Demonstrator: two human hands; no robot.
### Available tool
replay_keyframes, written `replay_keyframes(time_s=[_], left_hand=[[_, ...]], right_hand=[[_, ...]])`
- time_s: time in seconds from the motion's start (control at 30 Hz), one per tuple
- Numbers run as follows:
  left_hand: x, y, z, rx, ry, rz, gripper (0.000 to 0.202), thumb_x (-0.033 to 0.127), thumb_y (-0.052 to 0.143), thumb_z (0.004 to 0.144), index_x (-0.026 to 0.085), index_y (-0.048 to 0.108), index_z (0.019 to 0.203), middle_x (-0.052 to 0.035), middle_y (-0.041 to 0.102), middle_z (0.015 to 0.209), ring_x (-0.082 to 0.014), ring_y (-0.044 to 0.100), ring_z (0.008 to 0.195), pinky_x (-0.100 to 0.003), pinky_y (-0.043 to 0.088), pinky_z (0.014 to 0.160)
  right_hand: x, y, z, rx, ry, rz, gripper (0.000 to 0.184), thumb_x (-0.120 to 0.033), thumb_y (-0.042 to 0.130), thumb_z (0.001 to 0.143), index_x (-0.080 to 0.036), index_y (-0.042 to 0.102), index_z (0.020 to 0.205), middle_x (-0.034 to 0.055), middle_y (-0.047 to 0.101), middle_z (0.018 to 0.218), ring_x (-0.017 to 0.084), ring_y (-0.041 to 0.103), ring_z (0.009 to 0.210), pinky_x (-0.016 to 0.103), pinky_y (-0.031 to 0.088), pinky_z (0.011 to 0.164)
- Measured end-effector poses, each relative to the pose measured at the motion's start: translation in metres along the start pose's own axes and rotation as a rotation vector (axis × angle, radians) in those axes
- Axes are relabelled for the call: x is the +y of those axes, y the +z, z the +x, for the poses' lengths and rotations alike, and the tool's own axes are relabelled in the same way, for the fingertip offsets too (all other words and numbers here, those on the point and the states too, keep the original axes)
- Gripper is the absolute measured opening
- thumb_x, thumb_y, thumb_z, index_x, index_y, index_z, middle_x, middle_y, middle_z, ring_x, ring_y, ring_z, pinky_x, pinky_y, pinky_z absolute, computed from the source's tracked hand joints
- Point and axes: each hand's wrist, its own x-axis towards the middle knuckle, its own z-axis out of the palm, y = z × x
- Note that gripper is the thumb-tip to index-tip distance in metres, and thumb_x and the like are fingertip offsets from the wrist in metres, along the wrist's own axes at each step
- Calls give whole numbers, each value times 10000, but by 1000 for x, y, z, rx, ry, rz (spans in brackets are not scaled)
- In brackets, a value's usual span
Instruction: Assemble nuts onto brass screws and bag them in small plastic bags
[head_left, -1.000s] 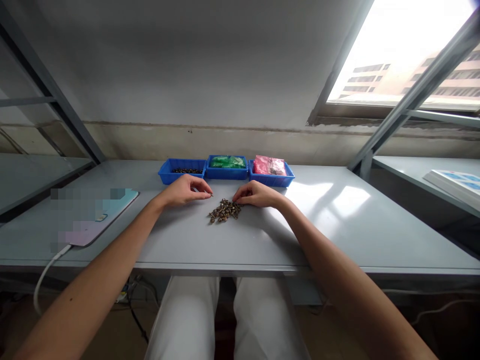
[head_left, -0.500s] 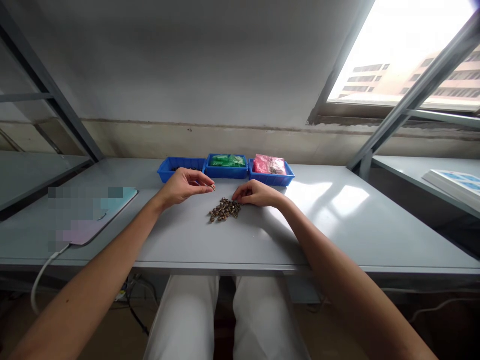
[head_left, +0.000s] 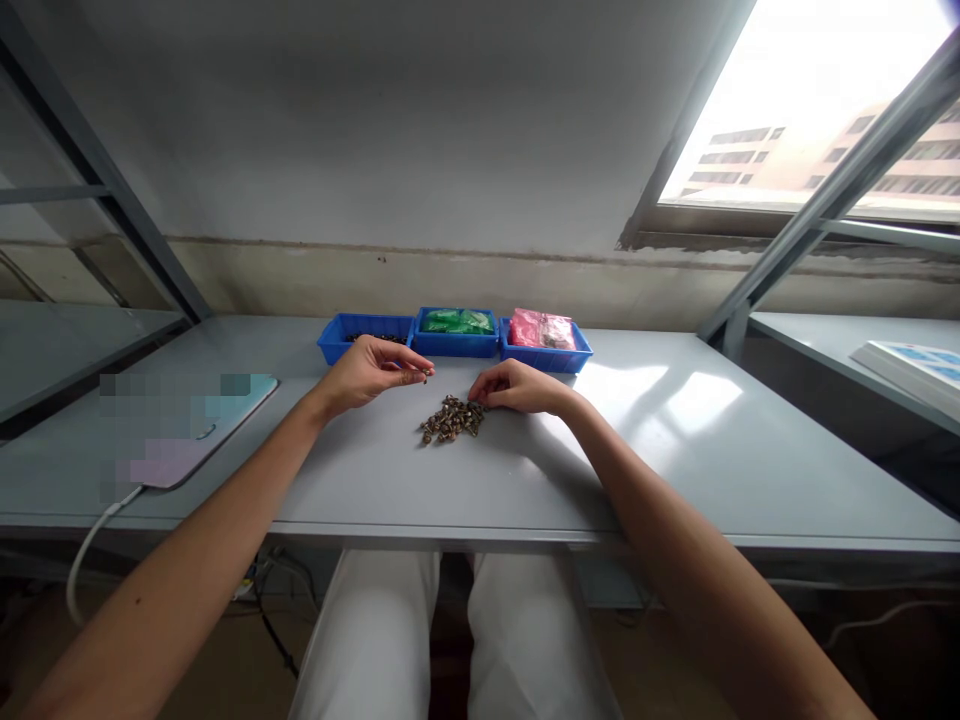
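Note:
A small heap of brass-coloured screws lies on the grey table in front of me. To its upper left, raised above the tabletop, my left hand pinches one screw between thumb and fingertips. My right hand rests at the heap's upper right edge, fingers curled together and touching the screws; what is between the fingertips is hidden. Behind my left hand stands a blue bin with small dark pieces inside, partly covered by the hand.
A second blue bin holds green plastic packets. The third blue bin carries a pink bag. At left lies a flat pastel device with a white cable. Metal frame posts flank the table.
The screw in my left hand has turned slightly between the fingertips. My right hand stays at the heap. The view has shifted a little.

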Motion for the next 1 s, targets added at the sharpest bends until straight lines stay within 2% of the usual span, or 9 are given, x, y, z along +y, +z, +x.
replay_keyframes(time_s=[0.13,0.23,0.33,0.47,0.57,0.7,0.83,0.9,1.0], left_hand=[[-2,0,0,7,-5,8,290,394,813,681,199,780,893,-83,762,887,-222,712,850,-341,583,750],[-1,1,1,59,3,55,287,400,808,685,185,771,871,-78,756,858,-203,701,800,-322,568,726],[-2,0,3,265,76,254,222,370,781,721,182,754,836,-61,749,841,-186,676,753,-319,542,712],[-11,-14,7,626,289,612,98,279,681,814,191,723,801,-51,749,919,-196,654,864,-357,505,847],[-23,-28,12,714,303,748,91,236,633,833,194,713,833,-56,747,988,-216,643,944,-390,482,907],[-32,-36,13,654,234,885,82,199,630,787,199,708,813,-58,738,991,-246,628,980,-412,466,919],[-19,-21,8,635,288,871,120,202,585,803,180,695,843,-53,705,883,-209,620,864,-361,475,862],[-12,-10,5,476,310,781,124,206,575,810,170,688,845,-37,684,825,-167,608,752,-301,486,763],[-10,6,2,126,282,686,112,201,589,791,173,688,834,-13,667,774,-135,591,676,-255,468,670]], right_hand=[[0,-1,-1,-9,-2,27,240,-169,598,740,-147,752,923,52,725,882,164,619,776,260,453,682],[-1,-2,-2,-15,7,30,241,-173,601,731,-148,753,916,51,722,880,165,615,775,260,449,682],[-3,-2,-2,-15,27,38,240,-176,616,715,-142,756,908,43,702,804,149,591,709,253,427,638],[-3,-2,-2,-17,44,61,219,-178,628,708,-134,753,882,32,675,736,132,559,652,250,402,608],[-2,-2,-2,-22,43,63,206,-191,634,712,-136,750,873,34,680,738,136,563,657,251,402,609],[0,-3,-2,-19,26,40,212,-201,636,721,-138,758,883,43,700,766,146,582,680,252,407,609],[1,-3,-2,-5,22,-8,237,-168,599,736,-147,771,897,56,733,869,168,620,756,260,438,656],[1,-3,-2,0,18,-20,259,-140,579,734,-152,774,905,53,740,898,174,636,792,258,454,686],[0,-2,-2,26,16,-69,283,-112,573,724,-159,775,916,43,744,875,170,644,772,251,461,674]])
